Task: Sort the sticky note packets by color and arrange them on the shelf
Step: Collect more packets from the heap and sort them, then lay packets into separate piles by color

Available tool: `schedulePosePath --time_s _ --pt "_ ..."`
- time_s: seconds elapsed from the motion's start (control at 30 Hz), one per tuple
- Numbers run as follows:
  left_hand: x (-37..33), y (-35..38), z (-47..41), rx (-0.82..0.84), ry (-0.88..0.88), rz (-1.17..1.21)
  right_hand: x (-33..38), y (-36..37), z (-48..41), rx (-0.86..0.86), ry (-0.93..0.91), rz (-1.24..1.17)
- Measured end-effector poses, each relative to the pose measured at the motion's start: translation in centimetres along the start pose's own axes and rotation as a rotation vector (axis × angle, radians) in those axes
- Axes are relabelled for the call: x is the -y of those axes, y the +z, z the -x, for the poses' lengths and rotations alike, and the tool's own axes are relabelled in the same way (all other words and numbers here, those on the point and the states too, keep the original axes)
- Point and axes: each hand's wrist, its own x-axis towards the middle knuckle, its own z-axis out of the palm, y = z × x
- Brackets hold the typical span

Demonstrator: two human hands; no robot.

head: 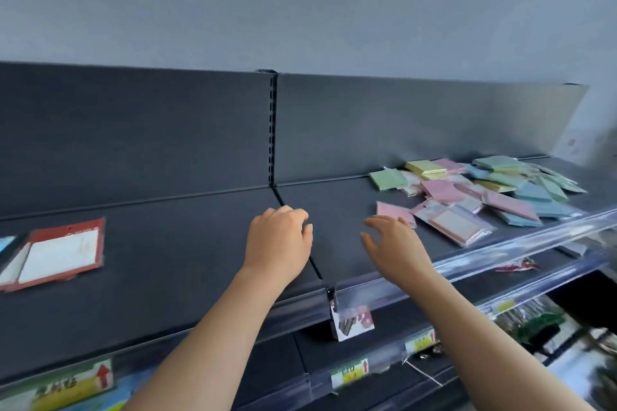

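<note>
A loose pile of sticky note packets (484, 190) in pink, green, blue and yellow lies on the right part of the dark shelf (187, 243). A green packet (389, 179) sits at the pile's left edge, and a pink packet (394, 211) lies nearest my right hand. My right hand (395, 245) hovers over the shelf just left of that pink packet, fingers spread and holding nothing. My left hand (278, 240) is above the shelf's seam, fingers loosely curled, holding nothing.
A red-framed card with a white face (58, 253) lies on the shelf at the far left. A clear plastic price rail (500, 253) runs along the shelf's front edge. Lower shelves with yellow price tags (350, 372) and small goods are below.
</note>
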Motion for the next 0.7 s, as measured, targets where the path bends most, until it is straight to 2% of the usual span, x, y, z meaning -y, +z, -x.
schedulePosePath --time_s 0.37,0.5,0.7 --pt "-8.5 7.7 -5.2 0.145 0.084 -0.01 -14.9 -1.4 -2.5 0.009 0.193 0.095" --pt "-9.9 9.9 -7.8 0.197 0.145 -0.012 -17.9 -1.6 -3.6 0.016 0.3 0.058" --pt "-11.2 13.0 -12.1 0.334 0.211 -0.018 -19.0 -2.9 -5.6 0.187 0.408 -0.061"
